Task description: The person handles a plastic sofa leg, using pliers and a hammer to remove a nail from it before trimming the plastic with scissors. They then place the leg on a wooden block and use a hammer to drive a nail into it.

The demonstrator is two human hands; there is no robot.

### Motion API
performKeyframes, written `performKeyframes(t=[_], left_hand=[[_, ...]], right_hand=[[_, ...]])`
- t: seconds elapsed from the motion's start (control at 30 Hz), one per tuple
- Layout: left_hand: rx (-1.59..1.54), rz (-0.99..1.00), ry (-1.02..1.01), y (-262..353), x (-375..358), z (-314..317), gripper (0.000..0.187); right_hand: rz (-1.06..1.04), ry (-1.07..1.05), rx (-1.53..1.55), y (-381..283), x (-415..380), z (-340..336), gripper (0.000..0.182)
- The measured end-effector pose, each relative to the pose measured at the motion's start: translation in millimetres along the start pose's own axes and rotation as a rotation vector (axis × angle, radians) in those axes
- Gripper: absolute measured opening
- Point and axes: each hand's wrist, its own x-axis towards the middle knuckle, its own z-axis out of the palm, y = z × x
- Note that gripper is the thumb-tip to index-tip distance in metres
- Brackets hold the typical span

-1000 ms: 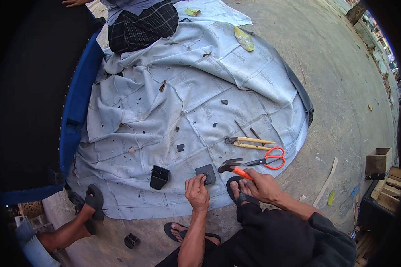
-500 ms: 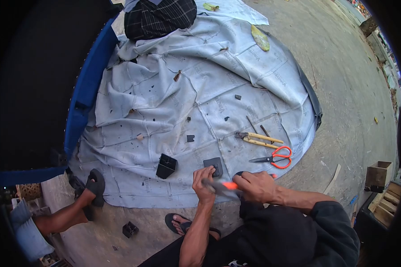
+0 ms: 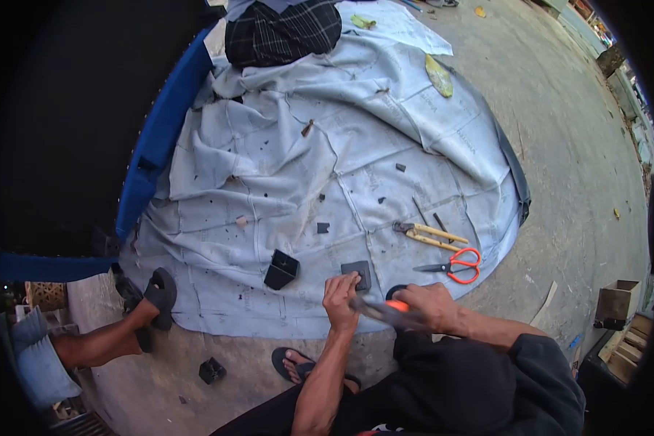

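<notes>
My left hand (image 3: 340, 304) is closed at the near edge of the grey cloth (image 3: 269, 316), its fingers beside a flat dark square piece (image 3: 357, 274); what it pinches is too small to tell. My right hand (image 3: 427, 307) is wrapped round the orange-and-black handle of a tool (image 3: 394, 312), whose metal part is blurred and reaches toward my left hand. A black box-like part (image 3: 281, 269) lies to the left. Red-handled scissors (image 3: 463, 266) and cutters with yellow handles (image 3: 434, 236) rest on the cloth to the right.
Small dark scraps and a leaf (image 3: 438, 76) lie on the cloth. Another person's leg (image 3: 105, 341) is at the left, near a blue-edged dark panel (image 3: 139, 171). A black part (image 3: 211, 370) sits on the concrete. At the right stands a box (image 3: 618, 301).
The view has shifted, so the cloth and tools appear slightly to the right. The blurred tool in my right hand has changed its angle and sits nearer level.
</notes>
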Motion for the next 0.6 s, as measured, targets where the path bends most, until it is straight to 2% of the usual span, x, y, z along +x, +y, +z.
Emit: performKeyframes(t=[0.07,0.1,0.13,0.2,0.27,0.33,0.4,0.43,0.47,0.53,0.6], left_hand=[[-0.013,0.054,0.013,0.7,17.9,7.1,0.023],[-0.028,0.035,0.007,1.3,12.2,1.7,0.027],[-0.051,0.014,0.022,2.5,14.7,5.1,0.030],[-0.018,-0.014,-0.018,5.8,-3.6,-3.8,0.028],[0.017,0.054,-0.030,7.6,18.0,-0.8,0.025],[0.041,0.027,-0.001,11.9,22.1,-2.6,0.019],[0.114,0.042,-0.043,12.8,22.0,-3.0,0.020],[0.071,-0.031,-0.062,12.4,19.7,-3.4,0.022],[0.068,-0.023,-0.056,12.1,23.4,-1.9,0.022],[0.024,-0.091,-0.061,13.2,20.9,-5.4,0.029],[-0.003,-0.101,-0.065,10.6,20.2,-8.3,0.027]], right_hand=[[0.333,-0.297,-0.340,1.4,7.3,1.8,0.024],[0.376,-0.275,-0.312,-2.4,4.3,0.2,0.024],[0.365,-0.276,-0.321,4.5,10.8,-2.7,0.024],[0.112,-0.068,-0.158,-4.7,-1.9,1.7,0.024],[0.119,-0.068,-0.218,5.5,-2.6,5.9,0.026],[0.395,-0.250,-0.322,7.9,-5.2,9.1,0.029],[0.417,-0.250,-0.257,5.8,-10.0,9.1,0.029],[0.401,-0.206,-0.209,5.6,-15.1,11.5,0.029],[0.375,-0.149,-0.174,9.8,-13.4,10.3,0.028],[0.401,-0.160,-0.179,8.1,-14.4,6.9,0.029],[0.420,-0.131,-0.141,8.7,-12.7,3.8,0.029]])
